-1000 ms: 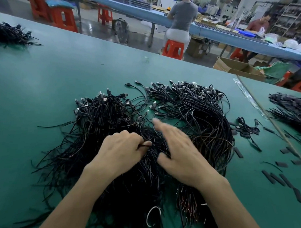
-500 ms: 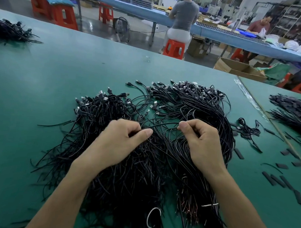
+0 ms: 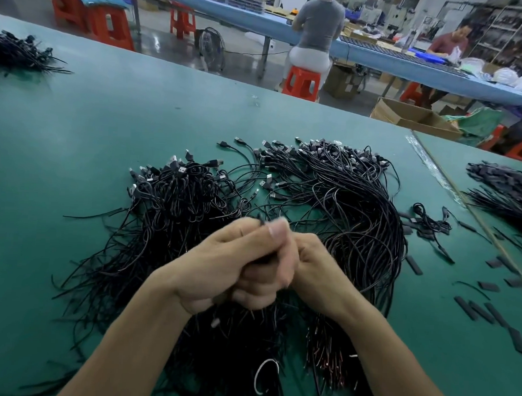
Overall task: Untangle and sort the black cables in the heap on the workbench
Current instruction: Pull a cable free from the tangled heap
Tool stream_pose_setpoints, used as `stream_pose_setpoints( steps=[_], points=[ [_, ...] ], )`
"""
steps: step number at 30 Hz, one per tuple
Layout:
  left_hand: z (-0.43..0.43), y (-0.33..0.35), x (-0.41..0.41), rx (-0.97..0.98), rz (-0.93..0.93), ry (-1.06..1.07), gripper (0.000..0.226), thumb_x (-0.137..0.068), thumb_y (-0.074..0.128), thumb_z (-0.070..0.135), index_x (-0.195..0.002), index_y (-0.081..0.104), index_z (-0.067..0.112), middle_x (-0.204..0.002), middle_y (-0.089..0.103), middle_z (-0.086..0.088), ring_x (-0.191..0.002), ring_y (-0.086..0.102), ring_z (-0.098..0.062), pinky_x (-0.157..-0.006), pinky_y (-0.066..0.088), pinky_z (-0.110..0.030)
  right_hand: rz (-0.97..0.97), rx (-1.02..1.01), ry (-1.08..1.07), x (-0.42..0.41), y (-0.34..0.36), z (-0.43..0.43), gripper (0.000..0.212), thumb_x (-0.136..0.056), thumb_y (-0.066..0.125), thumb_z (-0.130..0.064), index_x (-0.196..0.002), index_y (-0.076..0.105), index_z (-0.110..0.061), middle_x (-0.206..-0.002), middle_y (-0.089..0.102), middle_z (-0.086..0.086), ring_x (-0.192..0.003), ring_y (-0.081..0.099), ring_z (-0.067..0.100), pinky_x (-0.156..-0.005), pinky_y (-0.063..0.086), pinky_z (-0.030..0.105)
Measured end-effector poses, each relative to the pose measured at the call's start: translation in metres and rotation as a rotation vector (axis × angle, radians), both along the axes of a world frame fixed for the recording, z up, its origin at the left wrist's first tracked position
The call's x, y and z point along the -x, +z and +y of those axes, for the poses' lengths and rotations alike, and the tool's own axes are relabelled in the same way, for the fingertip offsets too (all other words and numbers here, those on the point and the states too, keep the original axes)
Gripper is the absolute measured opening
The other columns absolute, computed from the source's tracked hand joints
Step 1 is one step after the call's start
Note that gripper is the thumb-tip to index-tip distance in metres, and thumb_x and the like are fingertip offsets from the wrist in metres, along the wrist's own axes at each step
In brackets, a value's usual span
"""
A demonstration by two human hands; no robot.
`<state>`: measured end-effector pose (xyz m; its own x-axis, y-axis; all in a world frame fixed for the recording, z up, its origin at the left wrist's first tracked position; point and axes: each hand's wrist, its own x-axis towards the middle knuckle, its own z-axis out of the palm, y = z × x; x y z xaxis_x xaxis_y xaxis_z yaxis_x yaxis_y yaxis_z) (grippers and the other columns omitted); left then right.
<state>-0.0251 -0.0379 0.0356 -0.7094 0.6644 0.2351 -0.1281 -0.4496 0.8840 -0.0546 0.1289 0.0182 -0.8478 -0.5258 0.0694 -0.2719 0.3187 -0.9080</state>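
Left hand (image 3: 222,264) and right hand (image 3: 316,268) have met over the green workbench (image 3: 108,127), fingers (image 3: 252,296) curled round black cables (image 3: 262,222).

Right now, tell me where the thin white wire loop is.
Head view, bottom centre: the thin white wire loop lies on the near end of the black cable heap, between the left forearm and right forearm.

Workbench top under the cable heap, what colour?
Teal-green workbench top, plain, no pattern; head view shows it best.
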Motion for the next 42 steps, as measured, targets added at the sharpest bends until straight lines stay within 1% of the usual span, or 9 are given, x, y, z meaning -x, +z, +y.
stream_pose_setpoints(
  steps=[4, 12, 20, 25, 28, 34, 37, 39, 42],
  points=[
    [0.004, -0.011, 0.010, -0.102, -0.134, 0.465, 0.042, -0.099, 0.047, 0.043, -0.078, 0.070, 0.015, -0.054, 0.030, 0.008, -0.045, 0.024, -0.004, -0.039, 0.028, -0.015, 0.024, -0.198, 0.043, -0.006, -0.001, -0.002, 0.029, -0.101, 0.055, -0.030, -0.075, 0.065, -0.025, -0.051, 0.038, -0.010, -0.045, 0.030, 0.008, -0.042, 0.027, 0.026],
    [0.011, -0.044, 0.024, 0.288, 0.189, 1.063, 0.033, -0.107, 0.038, 0.018, -0.094, 0.068, 0.016, -0.073, 0.065, 0.003, -0.067, 0.065, -0.013, -0.065, 0.056, -0.028, 0.124, -0.480, 0.144, -0.017, 0.016, -0.001, 0.025, -0.099, 0.050, -0.037, -0.084, 0.064, -0.023, -0.058, 0.053, -0.006, -0.046, 0.043, 0.008, -0.047, 0.037, 0.030],
    [0.013, -0.032, 0.010, 0.566, 0.111, 0.559, 0.073, -0.094, 0.026, 0.069, -0.048, 0.055, 0.021, -0.035, 0.039, 0.006, -0.029, 0.033, -0.007, -0.036, 0.029, -0.016, 0.312, -0.105, -0.155, -0.002, 0.036, 0.018, 0.025, -0.082, 0.074, -0.048, -0.072, 0.073, -0.024, -0.055, 0.059, -0.004, -0.046, 0.043, 0.004, -0.045, 0.038, 0.025],
    [0.003, -0.020, 0.002, 0.180, -0.133, 0.135, 0.067, -0.093, 0.040, 0.071, -0.051, 0.047, 0.019, -0.038, 0.031, 0.008, -0.030, 0.023, -0.004, -0.033, 0.022, -0.012, 0.193, 0.163, -0.127, -0.004, 0.032, 0.006, 0.035, -0.080, 0.076, -0.046, -0.072, 0.073, -0.013, -0.062, 0.063, 0.013, -0.052, 0.048, 0.029, -0.049, 0.041, 0.041],
    [-0.007, -0.018, 0.003, -0.043, -0.227, -0.103, 0.056, -0.097, 0.050, 0.057, -0.054, 0.049, 0.021, -0.038, 0.031, 0.011, -0.030, 0.025, 0.001, -0.032, 0.021, -0.011, 0.037, 0.226, -0.073, -0.008, 0.021, -0.004, 0.035, -0.084, 0.069, -0.047, -0.066, 0.065, -0.017, -0.054, 0.048, -0.001, -0.048, 0.036, 0.016, -0.043, 0.031, 0.028],
    [-0.011, -0.013, 0.008, -0.575, -0.382, -0.339, 0.042, -0.106, 0.041, 0.030, -0.088, 0.062, -0.001, -0.051, 0.042, -0.001, -0.037, 0.035, -0.009, -0.036, 0.035, -0.017, 0.077, 0.047, -0.138, -0.011, 0.015, -0.009, 0.051, -0.096, 0.049, -0.058, -0.064, 0.062, -0.019, -0.051, 0.041, -0.001, -0.048, 0.036, 0.019, -0.044, 0.028, 0.038],
    [-0.002, -0.014, 0.012, -0.583, -0.470, 0.094, 0.044, -0.100, 0.044, 0.035, -0.098, 0.073, 0.001, -0.064, 0.062, -0.004, -0.051, 0.056, -0.010, -0.046, 0.050, -0.017, 0.086, -0.132, -0.096, -0.017, 0.011, -0.008, 0.038, -0.101, 0.046, -0.046, -0.069, 0.058, -0.028, -0.054, 0.041, -0.009, -0.049, 0.035, 0.012, -0.047, 0.030, 0.039],
    [0.010, -0.021, 0.014, -0.337, -0.344, 0.553, 0.046, -0.095, 0.044, 0.039, -0.097, 0.078, 0.008, -0.081, 0.073, -0.007, -0.072, 0.072, -0.015, -0.058, 0.057, -0.020, 0.142, -0.282, -0.053, -0.019, 0.008, -0.009, 0.033, -0.104, 0.047, -0.031, -0.072, 0.054, -0.030, -0.056, 0.049, -0.011, -0.047, 0.039, 0.007, -0.048, 0.034, 0.028],
    [0.021, -0.034, 0.018, -0.151, -0.085, 0.819, 0.043, -0.097, 0.041, 0.037, -0.116, 0.068, 0.009, -0.112, 0.074, -0.011, -0.109, 0.069, -0.024, -0.088, 0.056, -0.028, 0.187, -0.496, -0.005, -0.021, 0.012, -0.006, 0.023, -0.101, 0.048, -0.036, -0.088, 0.061, -0.022, -0.059, 0.054, -0.008, -0.048, 0.044, 0.009, -0.051, 0.035, 0.027]
  ],
)
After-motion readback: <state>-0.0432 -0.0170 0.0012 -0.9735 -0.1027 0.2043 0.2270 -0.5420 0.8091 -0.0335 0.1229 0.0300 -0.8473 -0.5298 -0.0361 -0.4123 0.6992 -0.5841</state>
